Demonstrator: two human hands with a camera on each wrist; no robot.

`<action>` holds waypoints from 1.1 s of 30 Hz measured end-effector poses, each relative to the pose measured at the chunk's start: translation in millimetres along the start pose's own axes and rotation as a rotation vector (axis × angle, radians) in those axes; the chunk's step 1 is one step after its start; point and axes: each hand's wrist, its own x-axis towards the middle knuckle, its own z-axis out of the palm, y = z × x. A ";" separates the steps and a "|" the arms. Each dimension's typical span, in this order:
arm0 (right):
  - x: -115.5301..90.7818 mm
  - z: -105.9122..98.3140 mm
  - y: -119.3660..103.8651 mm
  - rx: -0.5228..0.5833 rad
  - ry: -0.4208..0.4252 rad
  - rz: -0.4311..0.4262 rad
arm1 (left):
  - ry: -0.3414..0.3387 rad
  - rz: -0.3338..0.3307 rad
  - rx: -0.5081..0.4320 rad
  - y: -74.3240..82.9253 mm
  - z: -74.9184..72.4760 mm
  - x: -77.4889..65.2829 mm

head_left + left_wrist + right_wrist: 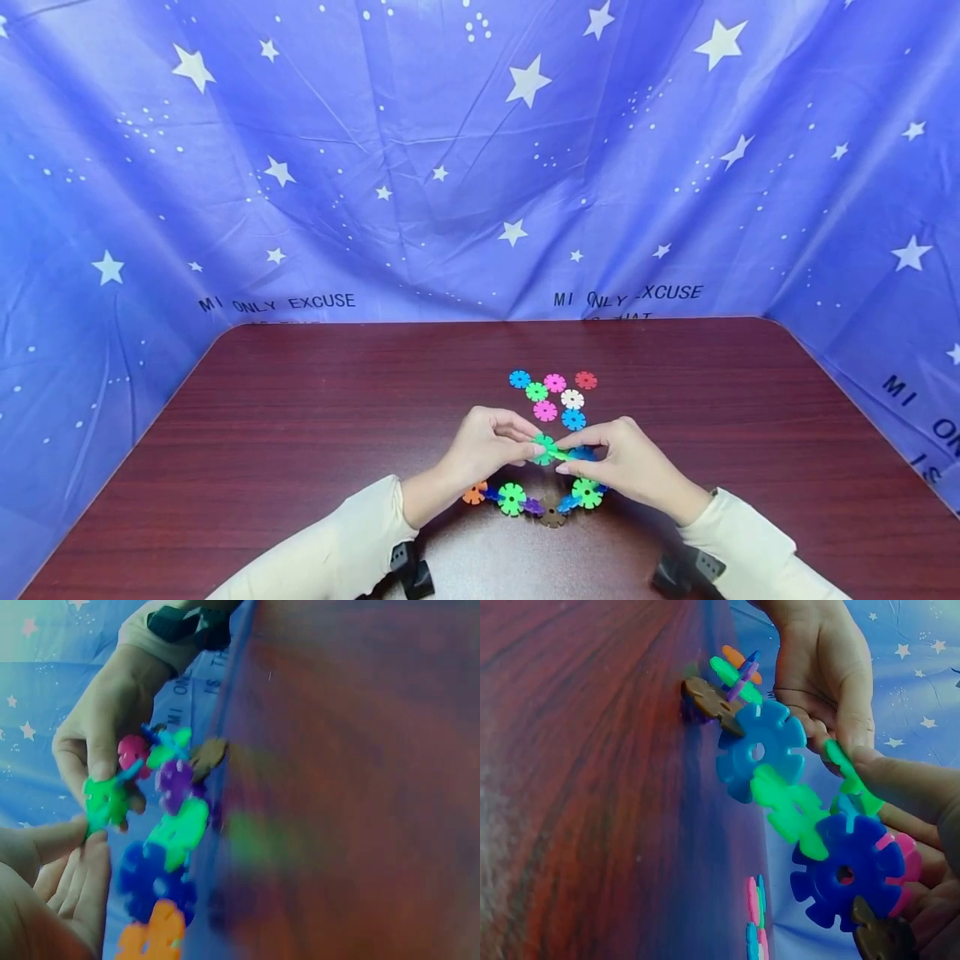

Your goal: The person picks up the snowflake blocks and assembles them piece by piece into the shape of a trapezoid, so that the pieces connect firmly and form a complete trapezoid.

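Both hands hold a chain of slotted plastic snowflake discs above the table. My left hand pinches a green snowflake disc between thumb and fingers. Facing it, my right hand grips the same end of the chain, its thumb close against that green disc in the left wrist view. Below the hands the chain curves through a brown disc, a purple one and a green disc to an orange disc. A dark blue disc and a pink disc sit by my right fingers, partly hidden.
Loose snowflake discs lie beyond the hands: a red disc, a white disc, a blue disc and several others. They rest on a dark red wooden table. A blue star-printed cloth hangs behind and at both sides.
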 end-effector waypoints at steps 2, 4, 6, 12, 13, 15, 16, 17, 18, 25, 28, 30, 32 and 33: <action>-1.3 -1.2 2.5 -0.006 0.010 -0.017 | -0.044 0.001 0.002 -0.9 -4.3 3.9; -2.7 -2.6 5.9 -0.018 0.020 -0.039 | -0.081 -0.010 -0.005 -1.7 -10.8 9.3; -4.2 -3.8 9.8 -0.028 0.033 -0.055 | -0.110 -0.033 -0.018 -3.8 -18.4 16.3; -7.0 -3.3 19.9 -0.015 0.047 -0.030 | -0.106 -0.114 0.030 -17.6 -30.4 39.0; -7.0 -2.5 21.2 -0.012 0.051 -0.025 | -0.100 -0.118 0.042 -19.7 -29.9 42.1; -6.7 -1.1 23.1 -0.007 0.057 -0.007 | -0.087 -0.117 0.055 -22.5 -27.5 47.6; -6.7 -0.6 23.8 -0.004 0.061 -0.001 | -0.079 -0.113 0.063 -24.0 -25.9 50.4; -6.7 -0.2 24.4 0.000 0.066 0.005 | -0.070 -0.107 0.069 -24.9 -24.0 53.1; -6.8 0.3 24.9 0.002 0.071 0.009 | -0.061 -0.091 0.083 -25.5 -22.0 55.6; -6.5 2.9 26.2 0.018 0.096 0.042 | 0.026 0.027 0.405 -26.1 -9.5 67.2; -6.5 3.2 26.0 0.027 0.101 0.062 | 0.053 0.055 0.482 -27.4 -5.7 70.7; -6.5 3.1 25.5 0.033 0.100 0.071 | 0.065 0.065 0.497 -28.3 -3.5 73.0; -6.6 3.0 25.0 0.038 0.099 0.073 | 0.081 0.069 0.501 -29.3 -1.2 75.2; -6.8 2.9 24.8 0.042 0.098 0.072 | 0.089 0.070 0.498 -29.6 -0.2 76.3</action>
